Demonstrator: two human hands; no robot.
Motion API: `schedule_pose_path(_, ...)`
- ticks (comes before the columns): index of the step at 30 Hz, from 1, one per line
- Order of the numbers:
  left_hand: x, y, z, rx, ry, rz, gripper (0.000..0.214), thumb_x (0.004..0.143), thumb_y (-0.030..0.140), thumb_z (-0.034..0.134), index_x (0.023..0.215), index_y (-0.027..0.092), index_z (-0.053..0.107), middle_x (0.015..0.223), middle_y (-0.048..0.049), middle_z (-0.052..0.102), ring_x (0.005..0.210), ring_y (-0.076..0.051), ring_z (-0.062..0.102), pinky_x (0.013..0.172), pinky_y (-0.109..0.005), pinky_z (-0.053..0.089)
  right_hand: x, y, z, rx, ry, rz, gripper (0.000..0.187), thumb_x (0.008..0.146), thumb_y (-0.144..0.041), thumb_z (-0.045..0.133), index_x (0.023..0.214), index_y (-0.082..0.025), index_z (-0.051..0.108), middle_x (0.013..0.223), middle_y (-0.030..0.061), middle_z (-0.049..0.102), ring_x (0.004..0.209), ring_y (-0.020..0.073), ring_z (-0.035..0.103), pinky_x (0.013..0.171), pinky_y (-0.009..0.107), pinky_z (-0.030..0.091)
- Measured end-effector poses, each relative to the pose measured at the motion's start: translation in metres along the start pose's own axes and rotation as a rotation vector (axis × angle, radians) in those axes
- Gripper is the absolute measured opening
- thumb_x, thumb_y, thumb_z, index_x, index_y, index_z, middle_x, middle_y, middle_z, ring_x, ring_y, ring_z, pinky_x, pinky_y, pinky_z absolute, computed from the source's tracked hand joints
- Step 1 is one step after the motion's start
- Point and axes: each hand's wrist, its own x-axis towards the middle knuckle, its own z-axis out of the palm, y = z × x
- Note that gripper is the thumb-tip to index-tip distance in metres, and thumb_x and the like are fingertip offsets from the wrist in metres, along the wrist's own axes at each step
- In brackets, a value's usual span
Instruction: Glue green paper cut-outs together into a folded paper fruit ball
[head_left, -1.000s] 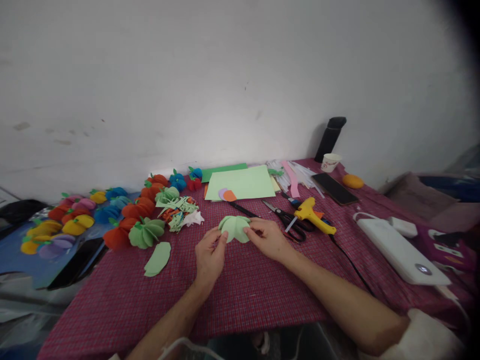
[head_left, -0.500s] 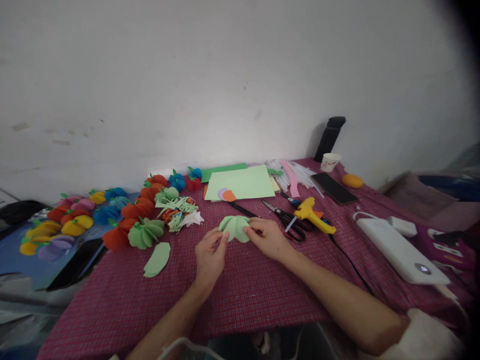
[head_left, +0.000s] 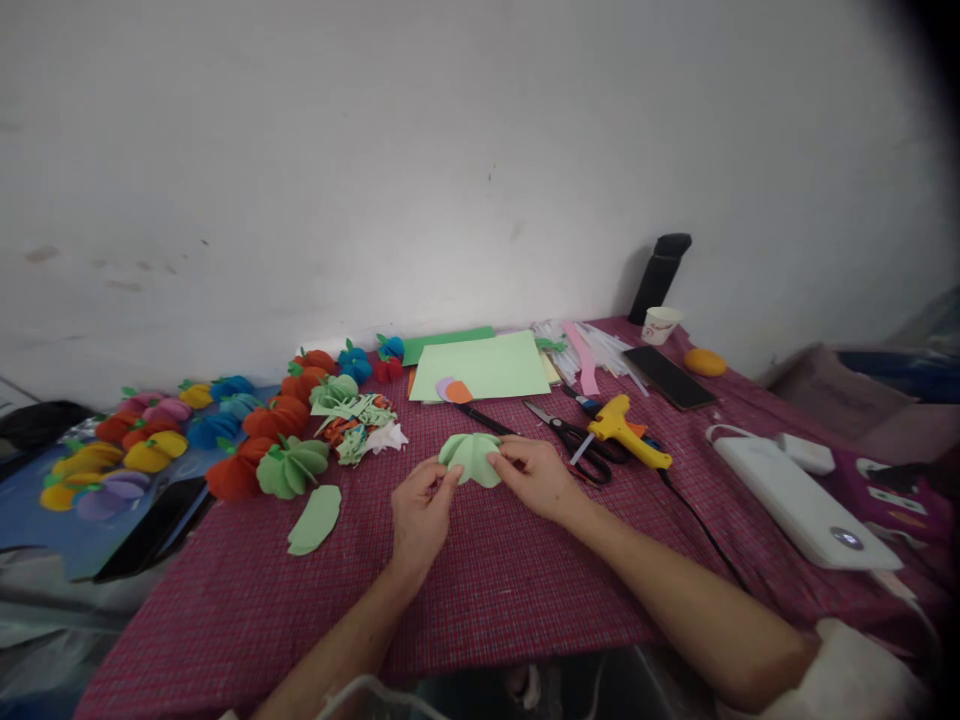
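Note:
A light green paper pumpkin (head_left: 474,458), made of folded leaves fanned side by side, is held above the tablecloth. My left hand (head_left: 421,510) pinches its left edge between thumb and fingers. On the opposite edge, my right hand (head_left: 536,477) presses its thumb against the front leaf, its fingers behind. To the left lie loose light green paper cutouts (head_left: 315,520). Beyond them sits a finished-looking green paper pumpkin (head_left: 292,467). Black-handled scissors (head_left: 574,440) and a yellow glue gun (head_left: 626,430) rest just right of my right hand.
Several coloured paper pumpkins (head_left: 277,415) fill the left side, beside paper scraps (head_left: 360,430). Paper sheets (head_left: 484,365) lie at the back. On the right are a phone (head_left: 667,376), a paper cup (head_left: 660,325), a black bottle (head_left: 660,278) and a white power bank (head_left: 806,500).
Almost nothing differs. Both hands keep their grip on the green paper pumpkin, which has shifted very slightly.

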Motion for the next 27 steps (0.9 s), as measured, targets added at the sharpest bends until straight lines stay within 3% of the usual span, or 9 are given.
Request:
schedule_pose_path(7,-0.0004,-0.0015,0.001,-0.002,0.0,-0.041,0.022,0.083,0.03,0.05,0.075,0.016,0.064,0.078,-0.0013,0.063,0.071,-0.013,0.054,0.065,-0.021,0.04,0.0003,0.0019,0.0006,-0.016,-0.006,0.01,0.032,0.086,-0.019,0.045,0.054,-0.017,0.048,0.058,-0.002,0.046,0.056,0.0101,0.046,0.055,0.022,0.033)
schedule_pose_path(21,0.0001,0.0018,0.0,0.039,-0.023,-0.029,0.024,0.084,0.032,0.048,0.07,0.016,0.061,0.068,0.0015,0.058,0.064,-0.011,0.051,0.059,-0.02,0.038,0.0005,0.0027,-0.0004,-0.005,-0.019,0.016,0.032,0.086,-0.019,0.044,0.054,-0.017,0.047,0.059,-0.0022,0.046,0.056,0.0095,0.045,0.054,0.021,0.031)
schedule_pose_path(25,-0.0003,-0.0038,0.0027,0.05,0.017,-0.054,0.016,0.082,0.03,0.05,0.083,0.017,0.06,0.072,0.0013,0.061,0.063,-0.011,0.053,0.061,-0.021,0.041,0.0004,0.0031,-0.0003,-0.012,-0.003,0.01,0.032,0.086,-0.019,0.044,0.054,-0.017,0.047,0.058,-0.0024,0.045,0.055,0.0094,0.045,0.054,0.021,0.031)
schedule_pose_path(27,-0.0006,-0.0066,0.004,0.016,0.063,-0.049,0.02,0.081,0.028,0.053,0.098,0.018,0.056,0.084,-0.0012,0.063,0.071,-0.012,0.057,0.065,-0.022,0.044,0.0005,0.0028,-0.0005,-0.012,-0.007,0.013,0.032,0.086,-0.019,0.044,0.054,-0.017,0.048,0.06,-0.0021,0.046,0.056,0.0098,0.046,0.054,0.021,0.031)
